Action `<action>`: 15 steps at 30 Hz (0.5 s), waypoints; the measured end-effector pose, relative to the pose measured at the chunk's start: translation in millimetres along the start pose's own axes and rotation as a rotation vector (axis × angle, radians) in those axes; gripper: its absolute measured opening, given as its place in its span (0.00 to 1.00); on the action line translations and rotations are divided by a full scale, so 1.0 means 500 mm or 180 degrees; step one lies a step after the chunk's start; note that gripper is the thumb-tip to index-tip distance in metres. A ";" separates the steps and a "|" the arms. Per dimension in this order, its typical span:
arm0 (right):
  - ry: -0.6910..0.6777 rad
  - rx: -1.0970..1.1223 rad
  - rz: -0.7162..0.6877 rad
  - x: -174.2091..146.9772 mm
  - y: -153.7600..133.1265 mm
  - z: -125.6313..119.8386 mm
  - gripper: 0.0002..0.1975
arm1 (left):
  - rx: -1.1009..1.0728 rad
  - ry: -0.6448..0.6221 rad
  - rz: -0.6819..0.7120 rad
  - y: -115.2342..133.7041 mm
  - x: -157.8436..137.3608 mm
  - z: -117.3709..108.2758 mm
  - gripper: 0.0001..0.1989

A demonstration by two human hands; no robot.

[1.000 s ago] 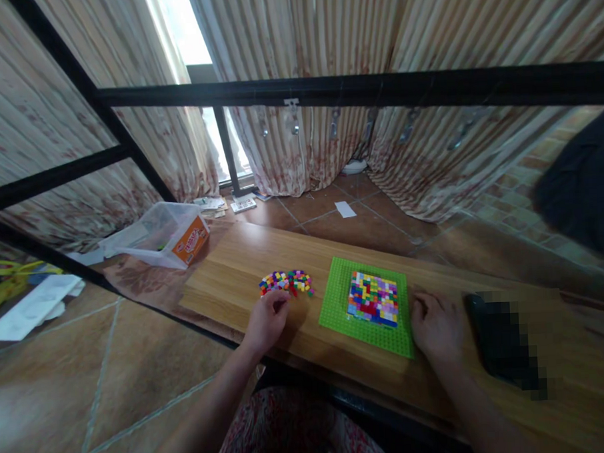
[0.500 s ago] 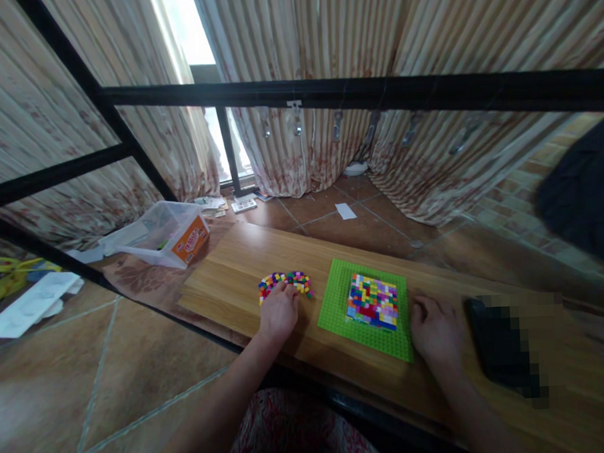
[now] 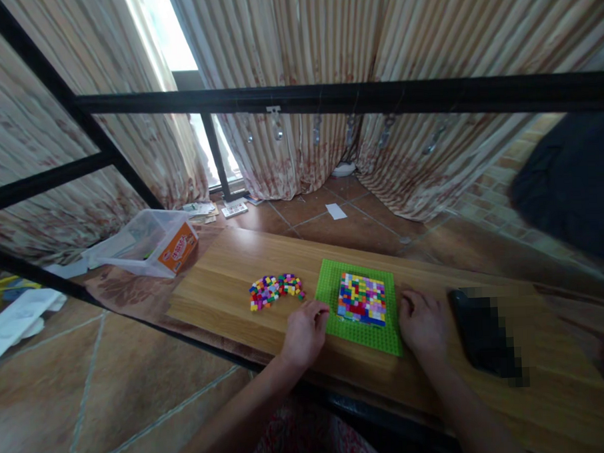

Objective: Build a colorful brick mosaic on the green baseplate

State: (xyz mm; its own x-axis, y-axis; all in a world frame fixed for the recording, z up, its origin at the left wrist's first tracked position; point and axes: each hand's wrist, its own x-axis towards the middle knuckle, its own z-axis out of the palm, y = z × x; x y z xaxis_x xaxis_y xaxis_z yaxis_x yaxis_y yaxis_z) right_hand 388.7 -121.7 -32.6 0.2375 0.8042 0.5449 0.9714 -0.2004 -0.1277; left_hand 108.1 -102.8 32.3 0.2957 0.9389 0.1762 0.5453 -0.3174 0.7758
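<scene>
My left hand (image 3: pixel 306 332) is at the left edge of the green studded baseplate (image 3: pixel 370 341). Its thumb and forefinger are pinched together; whatever is between them is too small to make out. On the baseplate sits a square block built of many small coloured bricks (image 3: pixel 362 299). A loose pile of the same small bricks (image 3: pixel 265 291) lies on the wood to the left, beyond my left hand. My right hand (image 3: pixel 424 325) rests beside the baseplate's right edge, fingers curled in, with nothing visible in them.
A black phone-like object (image 3: pixel 479 332), partly pixelated, lies on the wooden table (image 3: pixel 223 263) to the right. A clear plastic box (image 3: pixel 156 259) with an orange label stands past the table's left end. A black metal bar (image 3: pixel 326 98) crosses in front of the curtains.
My left hand has moved right from the loose brick pile to the baseplate's left edge, fingers still pinched. My right hand stays beside the baseplate. The whole view has shifted slightly.
</scene>
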 end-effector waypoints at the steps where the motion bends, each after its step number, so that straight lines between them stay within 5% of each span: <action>1: -0.0005 -0.0003 0.0006 0.000 -0.001 -0.001 0.14 | -0.0044 0.0001 0.0005 0.005 0.004 0.004 0.08; 15: -0.0181 0.0122 0.0310 0.006 -0.022 -0.018 0.14 | -0.0140 -0.0030 -0.0005 0.029 0.064 0.037 0.07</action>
State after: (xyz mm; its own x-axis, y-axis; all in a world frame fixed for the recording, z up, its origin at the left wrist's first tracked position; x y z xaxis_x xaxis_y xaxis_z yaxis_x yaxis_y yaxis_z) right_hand 378.8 -122.2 -22.2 0.3297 0.8125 0.4807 0.9429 -0.2585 -0.2099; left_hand 139.8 -79.6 38.0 0.3023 0.9380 0.1694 0.5109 -0.3095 0.8020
